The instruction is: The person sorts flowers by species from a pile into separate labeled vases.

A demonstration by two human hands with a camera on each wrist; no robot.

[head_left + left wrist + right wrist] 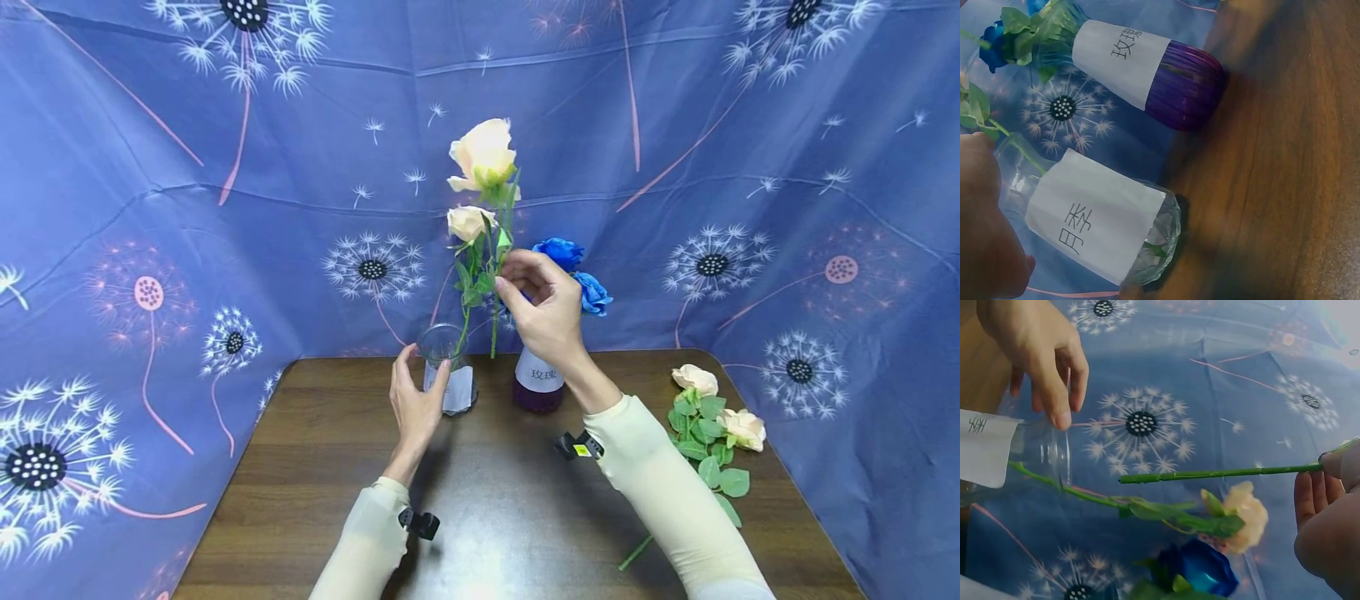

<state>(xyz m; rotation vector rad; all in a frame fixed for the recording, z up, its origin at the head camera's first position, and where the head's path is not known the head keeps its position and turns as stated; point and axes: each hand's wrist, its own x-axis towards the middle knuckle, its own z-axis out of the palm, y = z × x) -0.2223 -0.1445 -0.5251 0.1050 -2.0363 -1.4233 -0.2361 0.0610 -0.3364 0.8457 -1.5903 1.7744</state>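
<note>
My left hand grips the neck of a clear glass vase, thumb on the near side of its rim. The vase wears a white paper label with handwritten characters. One cream rose stands in it, its green stem running down through the mouth. With thumb and fingertips, my right hand pinches the stem of a second, larger cream rose. The bare lower end of that stem hangs free, apart from the vase and to the right of its mouth.
Right of the clear vase stands a purple-bottomed vase with blue roses and its own label. More cream roses on a leafy stem lie at the wooden table's right side. A blue dandelion-print cloth hangs close behind.
</note>
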